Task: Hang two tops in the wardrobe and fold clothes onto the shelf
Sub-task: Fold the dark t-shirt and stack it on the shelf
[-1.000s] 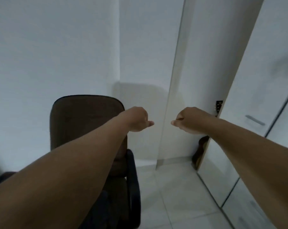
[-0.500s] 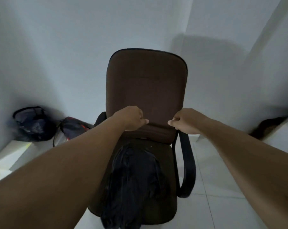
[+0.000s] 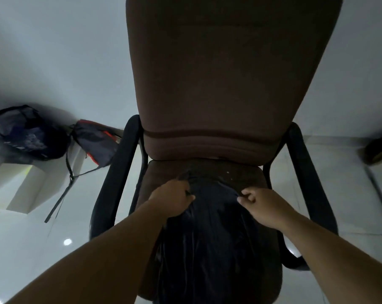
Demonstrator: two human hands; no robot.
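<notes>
From the head view, a dark garment (image 3: pixel 209 238) lay draped over the seat of a brown office chair (image 3: pixel 225 84), hanging past its front edge. The left hand (image 3: pixel 171 199) had its grip clamped on the cloth's upper left edge; the right hand (image 3: pixel 263 206) pinched the upper right edge. Two dark bags (image 3: pixel 27 133) sat against the wall to the left.

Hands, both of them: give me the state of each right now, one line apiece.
Left hand: closed, gripping the dark garment on the chair seat.
Right hand: fingers pinching the same garment's upper edge.
</notes>
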